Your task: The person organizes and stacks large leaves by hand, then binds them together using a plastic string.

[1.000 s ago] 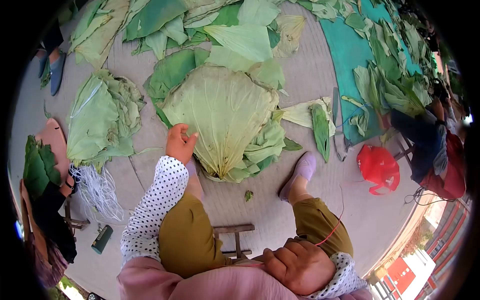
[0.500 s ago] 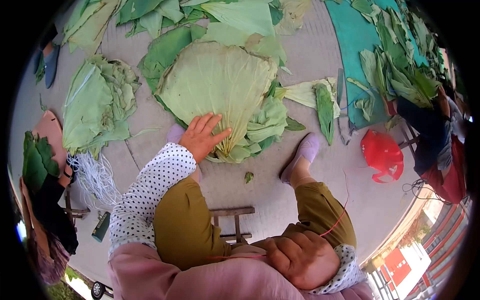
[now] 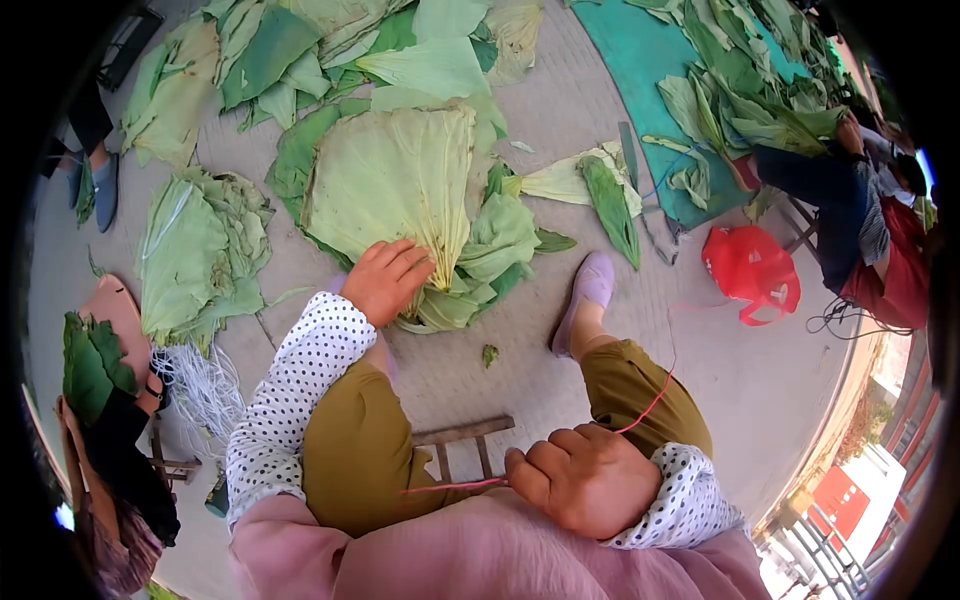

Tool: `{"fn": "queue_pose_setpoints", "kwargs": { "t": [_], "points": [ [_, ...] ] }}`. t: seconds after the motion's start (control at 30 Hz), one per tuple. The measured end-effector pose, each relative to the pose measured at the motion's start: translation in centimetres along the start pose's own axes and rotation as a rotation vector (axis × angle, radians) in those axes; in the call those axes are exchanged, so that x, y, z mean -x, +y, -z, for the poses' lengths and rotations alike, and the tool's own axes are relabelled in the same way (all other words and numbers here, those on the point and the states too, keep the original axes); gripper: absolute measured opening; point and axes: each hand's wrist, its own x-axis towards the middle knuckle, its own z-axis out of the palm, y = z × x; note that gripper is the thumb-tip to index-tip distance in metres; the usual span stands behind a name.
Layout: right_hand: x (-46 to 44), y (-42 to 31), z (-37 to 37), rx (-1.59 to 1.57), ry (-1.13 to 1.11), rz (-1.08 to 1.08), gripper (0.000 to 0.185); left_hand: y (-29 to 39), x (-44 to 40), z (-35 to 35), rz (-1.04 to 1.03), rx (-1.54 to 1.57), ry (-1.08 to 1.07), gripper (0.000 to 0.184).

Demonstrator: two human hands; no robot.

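Note:
My left hand (image 3: 387,284) rests on the stem end of a stack of large pale green leaves (image 3: 385,180). Its fingers are stretched out across the gathered stems, and the thumb is hidden. Close to my lap, my right hand (image 3: 585,480) is a fist around a thin red string (image 3: 650,408). One end of the string sticks out to the left of the fist, and the other runs up over my right knee. Crumpled leaves (image 3: 500,240) lie against the right side of the stack.
A tied leaf bundle (image 3: 190,260) lies left, above white strings (image 3: 200,388). Several leaves (image 3: 275,55) cover the ground ahead. A red plastic bag (image 3: 750,270) and a green mat (image 3: 640,70) are right. Other people sit at both sides. A wooden stool (image 3: 465,430) stands between my legs.
My left hand's spread fingers have drawn closer together at the stems. My right hand has lifted slightly, still with the string. The view has shifted a little.

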Motion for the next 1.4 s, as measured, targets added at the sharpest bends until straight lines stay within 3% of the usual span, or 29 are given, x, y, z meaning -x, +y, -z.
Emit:
{"fn": "queue_pose_setpoints", "kwargs": {
  "t": [0.1, 0.17, 0.2, 0.27, 0.3, 0.37, 0.47, 0.57, 0.7, 0.8, 1.03, 1.4],
  "points": [
    [0.8, -0.6, 0.6, 0.052, 0.137, -0.076, 0.019, 0.0, -2.1, 5.5, 0.137, 0.097, 0.209, 0.038],
    [1.4, -0.7, 0.2, 0.020, 0.283, -0.068, 0.018, 0.9, -3.6, 9.3, 0.550, 0.443, 0.559, 0.028],
    [1.6, -0.9, 0.4, -0.002, 0.344, -0.127, 0.017, 0.9, -4.3, 11.1, 0.526, 0.414, 0.581, 0.028],
    [2.1, -1.1, 0.5, -0.004, 0.442, -0.159, 0.015, 1.4, -5.3, 15.2, 0.665, 0.844, 0.882, 0.024],
    [2.2, -1.0, 0.5, -0.002, 0.517, -0.195, 0.014, 2.8, -5.3, 17.7, 0.627, 0.817, 0.905, 0.024],
    [2.6, -0.9, 0.2, 0.016, 0.629, -0.207, 0.013, 6.5, -5.2, 22.3, 0.706, 1.294, 1.002, 0.025],
    [3.4, -1.9, 0.7, -0.083, 0.746, -0.257, 0.016, 10.2, -3.1, 26.1, 0.633, 1.362, 1.022, 0.024],
    [3.9, -5.1, 3.4, -0.112, 0.779, -0.159, 0.018, 13.2, -1.1, 28.0, 0.577, 1.396, 1.024, 0.022],
    [3.0, -7.3, 7.0, -0.073, 0.981, -0.048, 0.024, 17.5, -1.0, 28.5, 0.514, 1.406, 1.103, 0.019],
    [2.7, -5.6, 6.5, -0.052, 0.990, -0.068, 0.025, 19.1, -1.6, 26.2, 0.463, 1.460, 1.182, 0.017],
    [3.5, -3.3, 5.5, -0.034, 0.882, -0.168, 0.031, 20.8, -4.3, 23.8, 0.486, 1.384, 0.984, 0.016],
    [4.8, -2.5, 4.8, 0.057, 0.885, -0.259, 0.031, 22.5, -4.9, 22.5, 0.446, 1.300, 0.907, 0.020]
  ]
}}
